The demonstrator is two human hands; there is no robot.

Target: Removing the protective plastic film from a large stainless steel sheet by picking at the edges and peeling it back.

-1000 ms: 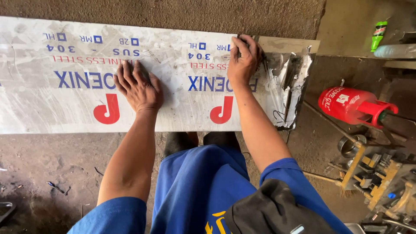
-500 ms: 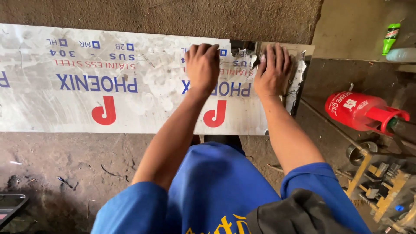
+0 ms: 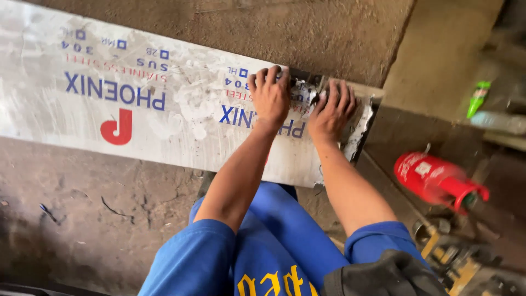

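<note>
Both hands have moved together to the sheet's right end: left hand (image 3: 269,96) and right hand (image 3: 331,109) now pinch the crumpled protective film (image 3: 304,90) on the steel sheet (image 3: 164,115), peeling underway.

Glossy plastic film (image 3: 181,104) wrinkles over the metal sheet (image 3: 359,129); floor (image 3: 82,219) rough, matt.

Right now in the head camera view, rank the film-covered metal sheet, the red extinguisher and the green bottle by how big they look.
1. Film-covered metal sheet, by far the largest.
2. Red extinguisher.
3. Green bottle, smallest, though it lies farther off, so its true size is unsure.
</note>
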